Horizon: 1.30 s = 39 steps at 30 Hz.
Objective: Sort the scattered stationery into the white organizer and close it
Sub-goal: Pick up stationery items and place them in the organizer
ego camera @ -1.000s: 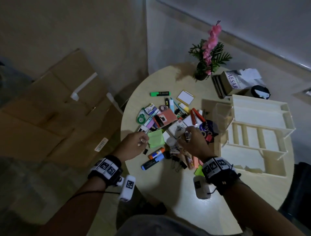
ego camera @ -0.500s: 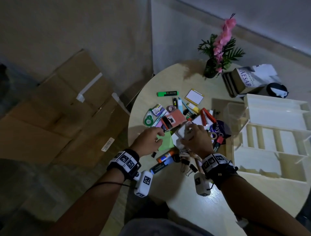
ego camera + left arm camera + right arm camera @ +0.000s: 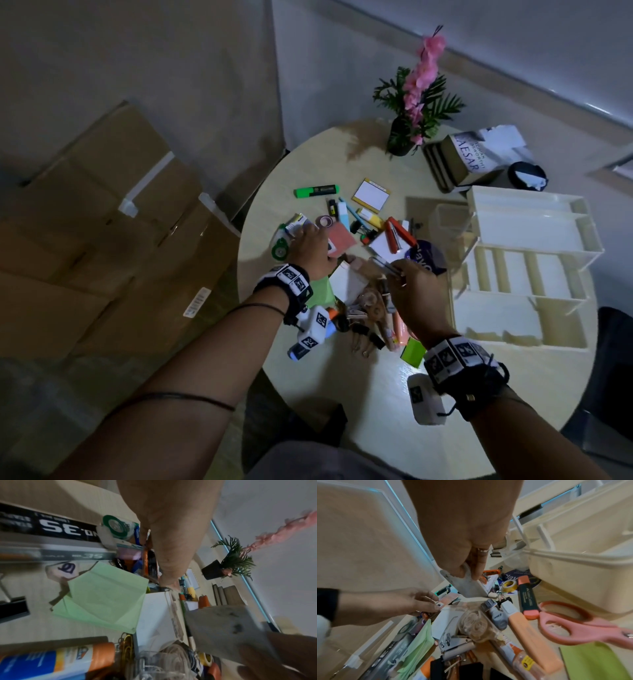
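Observation:
Scattered stationery lies in a pile in the middle of the round table (image 3: 342,394). The white organizer (image 3: 534,202) stands open at the right, and its wall (image 3: 573,574) is close to my right hand. My right hand (image 3: 387,270) (image 3: 467,573) pinches a flat grey-white block (image 3: 383,265) (image 3: 469,588) (image 3: 223,628) and holds it just above the pile. My left hand (image 3: 308,246) (image 3: 435,604) (image 3: 163,561) reaches into the left of the pile. Its thumb and fingers pinch the near corner of a pink notepad (image 3: 342,236) (image 3: 450,599).
Pink scissors (image 3: 573,626), an orange highlighter (image 3: 527,635), a glue stick (image 3: 51,661), green sticky notes (image 3: 102,599) and binder clips (image 3: 366,339) lie below my hands. A flower pot (image 3: 400,137) and books (image 3: 459,161) stand at the back. Cardboard boxes (image 3: 102,222) lie on the floor at left.
My left hand has moved from the green sticky notes up to the pink notepad. My right hand has lifted the grey-white block off the pile and drawn it slightly toward me.

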Available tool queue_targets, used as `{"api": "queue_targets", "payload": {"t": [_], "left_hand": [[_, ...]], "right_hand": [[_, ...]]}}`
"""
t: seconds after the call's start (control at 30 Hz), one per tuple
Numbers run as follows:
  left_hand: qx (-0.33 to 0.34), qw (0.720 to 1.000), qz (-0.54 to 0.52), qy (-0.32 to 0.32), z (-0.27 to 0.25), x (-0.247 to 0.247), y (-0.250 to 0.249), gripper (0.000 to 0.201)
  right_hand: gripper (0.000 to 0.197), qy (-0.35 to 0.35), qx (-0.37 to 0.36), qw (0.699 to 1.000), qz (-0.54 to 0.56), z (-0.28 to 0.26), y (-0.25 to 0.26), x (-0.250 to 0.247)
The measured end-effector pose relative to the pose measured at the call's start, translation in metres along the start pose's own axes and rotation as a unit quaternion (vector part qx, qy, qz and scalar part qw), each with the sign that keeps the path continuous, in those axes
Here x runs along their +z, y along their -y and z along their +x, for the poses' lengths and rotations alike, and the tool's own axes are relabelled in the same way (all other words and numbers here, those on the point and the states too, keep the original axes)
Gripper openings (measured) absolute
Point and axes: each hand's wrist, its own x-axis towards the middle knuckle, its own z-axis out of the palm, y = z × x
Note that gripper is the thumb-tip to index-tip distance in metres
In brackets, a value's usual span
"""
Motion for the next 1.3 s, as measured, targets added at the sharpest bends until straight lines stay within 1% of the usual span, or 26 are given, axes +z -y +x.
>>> {"api": "queue_targets", "payload": {"t": [0.07,0.13,0.23,0.27,0.3,0.37,0.43,0.53,0.63,0.7,0.73,0.8,0.87,0.97,1.07,1.13,1.2,1.3], "left_hand": [[-0.004,1.0,0.021,-0.007,0.005,0.002,-0.001,0.075],[-0.011,1.0,0.016,-0.021,0.008,0.002,0.0,0.081],[-0.024,0.998,-0.014,-0.048,0.01,0.003,0.001,0.086],[-0.029,0.997,-0.041,-0.055,0.01,0.003,0.0,0.083],[-0.033,0.995,-0.072,-0.065,0.008,0.002,-0.004,0.075],[-0.035,0.988,-0.119,-0.089,0.002,0.001,-0.013,0.052],[-0.028,0.979,-0.166,-0.114,-0.007,-0.001,-0.022,0.038],[-0.015,0.96,-0.238,-0.144,-0.027,-0.004,-0.041,0.035],[0.013,0.946,-0.283,-0.161,-0.05,-0.01,-0.07,0.033],[0.029,0.95,-0.282,-0.13,-0.063,-0.01,-0.091,0.022],[0.037,0.95,-0.293,-0.102,-0.069,-0.008,-0.103,0.014],[0.047,0.94,-0.335,-0.037,-0.081,-0.001,-0.126,0.002],[0.043,0.928,-0.37,0.013,-0.093,0.008,-0.151,0.01],[0.036,0.916,-0.396,0.06,-0.11,0.025,-0.19,0.015],[0.037,0.923,-0.376,0.077,-0.119,0.05,-0.224,0.017],[0.033,0.918,-0.388,0.081,-0.122,0.066,-0.243,0.016],[0.034,0.925,-0.369,0.081,-0.122,0.08,-0.256,0.014],[0.018,0.935,-0.338,0.104,-0.124,0.093,-0.271,0.024]], "right_hand": [[0.011,-0.016,-0.014,0.999,0.027,-0.015,-0.003,-0.01],[0.014,-0.027,-0.019,0.998,0.049,-0.032,-0.007,-0.022],[0.028,-0.015,0.012,0.995,0.093,-0.057,-0.018,-0.041],[0.032,-0.01,0.023,0.993,0.111,-0.066,-0.022,-0.048],[0.034,-0.007,0.025,0.992,0.125,-0.075,-0.027,-0.055],[0.033,-0.012,0.016,0.989,0.145,-0.09,-0.037,-0.07],[0.035,-0.025,0.005,0.987,0.158,-0.104,-0.048,-0.086],[0.045,-0.037,-0.019,0.986,0.16,-0.122,-0.073,-0.107],[0.047,-0.044,-0.026,0.988,0.148,-0.134,-0.106,-0.128],[0.046,-0.052,-0.025,0.988,0.144,-0.138,-0.131,-0.142],[0.045,-0.056,-0.022,0.988,0.144,-0.139,-0.144,-0.148],[0.043,-0.065,-0.012,0.987,0.146,-0.139,-0.171,-0.158],[0.041,-0.067,0.001,0.986,0.15,-0.136,-0.198,-0.164],[0.041,-0.069,0.023,0.984,0.162,-0.128,-0.235,-0.165],[0.039,-0.058,0.043,0.986,0.152,-0.117,-0.265,-0.16],[0.038,-0.039,0.05,0.987,0.148,-0.109,-0.279,-0.155],[0.036,-0.02,0.049,0.989,0.14,-0.1,-0.287,-0.151],[0.032,0.008,0.031,0.992,0.121,-0.089,-0.3,-0.147]]}}
